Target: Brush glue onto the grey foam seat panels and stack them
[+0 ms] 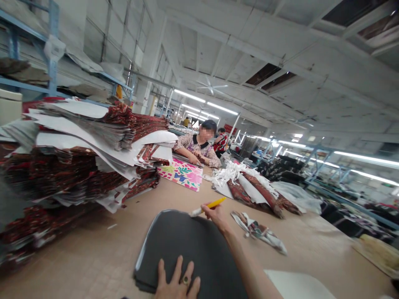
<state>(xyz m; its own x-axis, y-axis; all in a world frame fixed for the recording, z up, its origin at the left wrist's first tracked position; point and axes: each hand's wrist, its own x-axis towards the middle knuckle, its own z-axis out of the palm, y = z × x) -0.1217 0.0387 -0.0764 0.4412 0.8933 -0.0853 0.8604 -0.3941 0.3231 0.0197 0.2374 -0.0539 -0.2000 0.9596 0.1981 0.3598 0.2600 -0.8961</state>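
While the left hand [177,285] rests, fingers spread, on a dark stack [183,238] on the table [84,257], the right hand [215,214], nearer its far edge, grips a yellow-handled brush [217,202] lying crosswise, white end leftward at that edge.

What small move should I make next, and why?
Perhaps ease the yellow tool rightward along the stack: the right hand holds the tip at the top edge, a pale streak lines the left edge, and the left hand lies on top.
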